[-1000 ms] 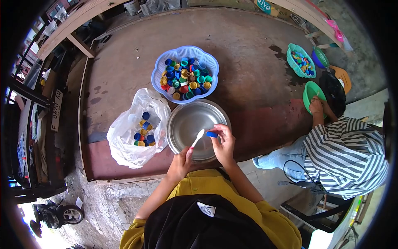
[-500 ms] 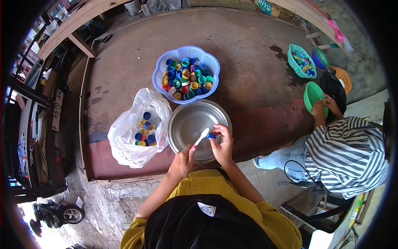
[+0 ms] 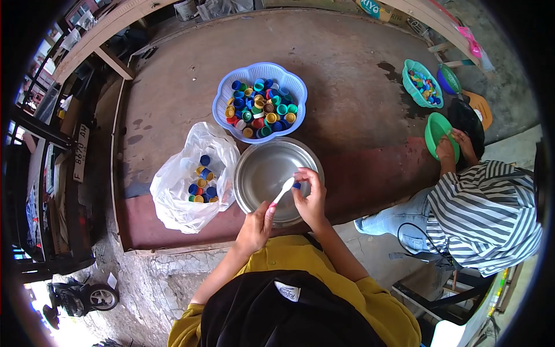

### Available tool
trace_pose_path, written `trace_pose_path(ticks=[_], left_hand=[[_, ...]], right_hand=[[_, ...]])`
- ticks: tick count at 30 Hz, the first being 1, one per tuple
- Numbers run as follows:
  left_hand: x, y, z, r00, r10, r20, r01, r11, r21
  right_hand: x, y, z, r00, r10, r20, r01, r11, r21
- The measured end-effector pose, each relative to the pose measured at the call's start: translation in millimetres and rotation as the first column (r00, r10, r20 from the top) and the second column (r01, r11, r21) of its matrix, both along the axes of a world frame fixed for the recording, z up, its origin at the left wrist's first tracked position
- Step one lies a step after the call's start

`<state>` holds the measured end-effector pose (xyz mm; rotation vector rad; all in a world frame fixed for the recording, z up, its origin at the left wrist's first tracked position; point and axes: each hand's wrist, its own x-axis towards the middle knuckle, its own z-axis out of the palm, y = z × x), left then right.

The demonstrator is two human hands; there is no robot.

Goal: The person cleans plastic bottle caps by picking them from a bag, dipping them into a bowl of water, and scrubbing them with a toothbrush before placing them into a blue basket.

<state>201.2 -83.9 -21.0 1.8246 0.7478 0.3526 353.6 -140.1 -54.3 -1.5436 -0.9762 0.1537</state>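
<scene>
My left hand is closed round the handle of a white and pink toothbrush, its head pointing up and to the right. In my right hand a blue bottle cap is pinched between the fingers, right beside the brush head. Both hands are over the near right part of a metal basin. Behind the basin stands a purple plastic basket full of bottle caps in several colours. To the left, a white plastic bag lies open with several blue and yellow caps in it.
At the right, a person in a striped shirt has both hands at a green bowl. Behind that bowl are a turquoise basket of small coloured caps and a black plastic bag. A raised edge bounds the brown tabletop on the left.
The blue cap has turned and sits lower between my right fingers, which have shifted slightly up. The brush head stays close to it. The other person's hands have moved slightly at the green bowl.
</scene>
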Motion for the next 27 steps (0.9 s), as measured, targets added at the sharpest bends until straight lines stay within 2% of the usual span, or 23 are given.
trace_pose_path(ticks=[3, 5, 6, 10, 11, 15, 18, 19, 22, 23, 26, 27], left_hand=[[-1, -2, -11, 1.0, 0.029, 0.007, -0.029, 0.998, 0.047], [-3, 2, -19, 0.998, 0.062, 0.008, -0.062, 0.993, 0.097], [-3, 3, -18, 0.998, 0.059, -0.006, -0.059, 0.996, 0.068], [-4, -2, -12, 1.0, 0.011, -0.016, -0.011, 1.0, 0.007], [-2, -4, -12, 1.0, -0.012, -0.003, 0.012, 1.0, 0.008], [-8, 9, -23, 0.998, 0.047, -0.033, -0.049, 0.998, -0.038], [-4, -1, -20, 0.996, 0.072, 0.047, -0.071, 0.997, -0.031], [-5, 0, -24, 0.999, 0.033, -0.01, -0.034, 0.999, -0.03], [-11, 3, -34, 1.0, 0.023, 0.016, -0.022, 0.998, -0.06], [-8, -1, -28, 0.996, 0.091, 0.006, -0.089, 0.988, -0.127], [-5, -2, -10, 0.994, 0.084, 0.07, -0.074, 0.989, -0.125], [-3, -2, -16, 0.998, 0.034, 0.049, -0.031, 0.997, -0.066]], right_hand=[[3, 1, -5, 0.999, 0.003, 0.053, -0.003, 1.0, -0.003], [2, -1, -12, 0.999, -0.013, -0.043, 0.016, 0.997, 0.073], [1, -3, -15, 0.996, -0.016, -0.093, 0.026, 0.994, 0.108], [0, -4, -12, 1.0, -0.012, 0.018, 0.012, 1.0, 0.024], [-1, -5, -7, 0.999, 0.032, 0.02, -0.033, 0.999, 0.034], [-1, -3, -9, 0.999, 0.025, -0.043, -0.018, 0.988, 0.156], [-2, 0, -6, 0.998, 0.053, -0.023, -0.051, 0.996, 0.073], [-4, 0, -5, 0.998, 0.054, -0.024, -0.052, 0.995, 0.084], [-4, 2, -7, 0.994, 0.054, -0.092, -0.03, 0.97, 0.241], [-1, 1, -5, 0.999, 0.03, -0.044, -0.021, 0.98, 0.197], [2, -3, -2, 0.989, 0.014, 0.15, -0.016, 1.0, 0.006], [-1, -3, -2, 0.995, 0.026, 0.099, -0.027, 1.0, 0.013]])
